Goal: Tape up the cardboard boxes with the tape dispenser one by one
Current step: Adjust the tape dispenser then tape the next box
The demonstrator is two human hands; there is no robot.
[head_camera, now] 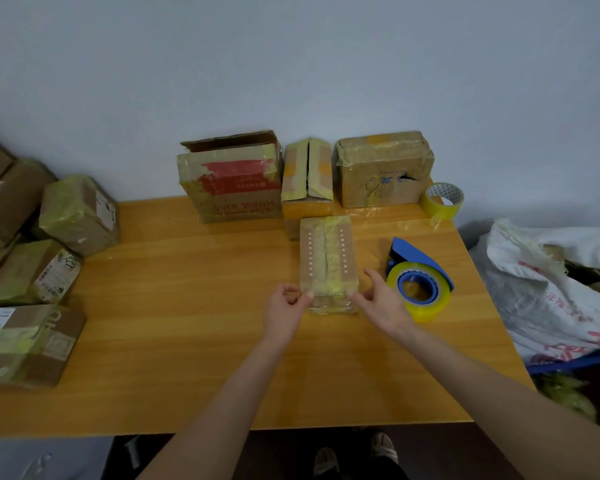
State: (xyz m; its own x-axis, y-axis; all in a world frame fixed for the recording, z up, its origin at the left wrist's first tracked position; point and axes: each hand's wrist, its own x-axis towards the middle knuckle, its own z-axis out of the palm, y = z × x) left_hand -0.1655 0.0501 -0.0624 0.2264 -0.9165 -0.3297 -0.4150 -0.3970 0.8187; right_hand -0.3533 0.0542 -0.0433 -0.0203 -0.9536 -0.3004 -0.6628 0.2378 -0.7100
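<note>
Your left hand point(284, 306) and right hand point(381, 299) hold a small box point(328, 258) on the worktop point(187, 306).
Each grip pinches a near corner of the box, whose top seam already looks taped. The tape dispenser point(420, 282) lies just to its right, in neither hand. At the back, a red-printed box point(232, 181) has a flap up and likely awaits taping; taped boxes point(77, 213) pile at your left.

The wooden desk point(187, 341) carries three boxes along its far edge: a red-printed box point(231, 181) with an open flap, a narrow box point(307, 174) and a brown taped box point(383, 169), with a loose tape roll point(442, 199) at the far right corner. Near the middle lies a small taped box point(328, 265), the blue tape dispenser point(418, 282) just beside it on the right. More taped boxes point(32, 344) crowd the left edge.
</note>
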